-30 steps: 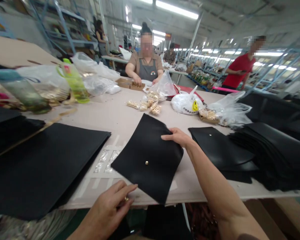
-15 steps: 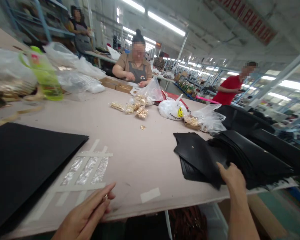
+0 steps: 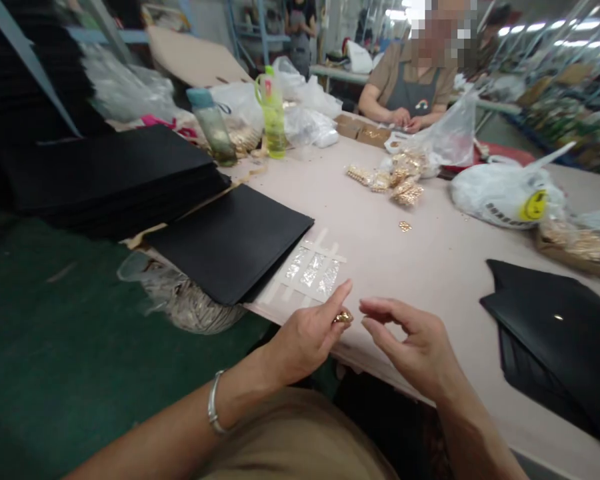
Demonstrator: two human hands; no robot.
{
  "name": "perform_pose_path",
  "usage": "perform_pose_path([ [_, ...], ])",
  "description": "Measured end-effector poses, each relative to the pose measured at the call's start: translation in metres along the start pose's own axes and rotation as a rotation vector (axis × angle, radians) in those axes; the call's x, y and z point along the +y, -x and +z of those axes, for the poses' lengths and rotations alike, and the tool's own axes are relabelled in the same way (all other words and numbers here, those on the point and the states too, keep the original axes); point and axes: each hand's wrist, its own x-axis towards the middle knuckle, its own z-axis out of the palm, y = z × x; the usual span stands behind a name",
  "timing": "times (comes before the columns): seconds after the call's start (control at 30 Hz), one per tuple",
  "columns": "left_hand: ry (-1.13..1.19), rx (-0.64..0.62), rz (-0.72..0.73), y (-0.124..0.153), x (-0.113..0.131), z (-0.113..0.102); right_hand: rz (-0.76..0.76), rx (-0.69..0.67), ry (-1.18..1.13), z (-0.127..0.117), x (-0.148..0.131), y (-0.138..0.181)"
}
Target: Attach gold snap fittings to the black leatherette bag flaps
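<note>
My left hand (image 3: 307, 339) hovers over the near edge of the beige table (image 3: 425, 267), fingers closed around small gold metal pieces (image 3: 343, 317). My right hand (image 3: 414, 341) is just to its right, thumb and forefinger curled toward those pieces, holding nothing that I can see. A flat black sheet (image 3: 230, 240) lies to the left, partly over the table edge. A black flap piece with a gold stud (image 3: 557, 320) lies on a black stack at the right. Strips of clear tape (image 3: 313, 272) are stuck on the table just beyond my hands.
A person in an apron (image 3: 413, 87) works at the far side. Gold hardware piles (image 3: 400, 183), plastic bags (image 3: 505, 193), a green bottle (image 3: 273, 113) and a tumbler (image 3: 213, 130) stand on the table. A black sheet stack (image 3: 110, 177) is at left, green floor (image 3: 55, 347) below it.
My view has swung left. My right hand left the black stack at the right and came in beside my left hand, which still holds gold pieces.
</note>
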Motion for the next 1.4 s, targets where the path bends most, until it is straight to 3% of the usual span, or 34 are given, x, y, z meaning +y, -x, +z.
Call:
perform_pose_path([
  [0.1,-0.065,0.005,-0.01,0.005,-0.002,-0.006,-0.093,-0.075,-0.057,0.021,-0.011,-0.016],
  [0.23,-0.036,-0.033,-0.111,0.01,-0.005,-0.013,-0.155,-0.154,-0.098,0.03,-0.008,-0.027],
  [0.37,0.137,-0.008,-0.117,0.018,-0.004,-0.022,-0.094,-0.29,-0.176,0.039,-0.003,-0.038],
  [0.47,0.351,0.13,-0.251,0.032,-0.003,-0.03,0.026,-0.29,-0.25,0.054,-0.001,-0.058],
  [0.57,0.646,0.297,-0.481,0.052,-0.009,-0.041,0.051,-0.152,-0.217,0.078,-0.004,-0.093],
  [0.73,0.759,0.655,-0.754,0.089,-0.031,-0.061,-0.248,-0.134,-0.031,0.135,-0.027,-0.16],
  [0.83,0.754,0.87,-0.806,0.103,-0.042,-0.07,-0.398,-0.237,0.2,0.164,-0.039,-0.185],
  [0.9,0.727,0.932,-0.813,0.107,-0.047,-0.076,-0.456,-0.312,0.342,0.173,-0.041,-0.19],
  [1.0,0.706,0.968,-0.816,0.107,-0.053,-0.083,-0.521,-0.37,0.412,0.171,-0.038,-0.182],
  [1.23,0.583,1.03,-0.85,0.101,-0.064,-0.091,-0.566,-0.532,0.339,0.133,-0.023,-0.129],
  [1.33,0.47,1.014,-0.875,0.108,-0.051,-0.09,-0.518,-0.53,0.321,0.122,-0.019,-0.108],
  [1.4,0.313,0.913,-0.889,0.111,-0.03,-0.084,-0.487,-0.507,0.316,0.114,-0.024,-0.097],
])
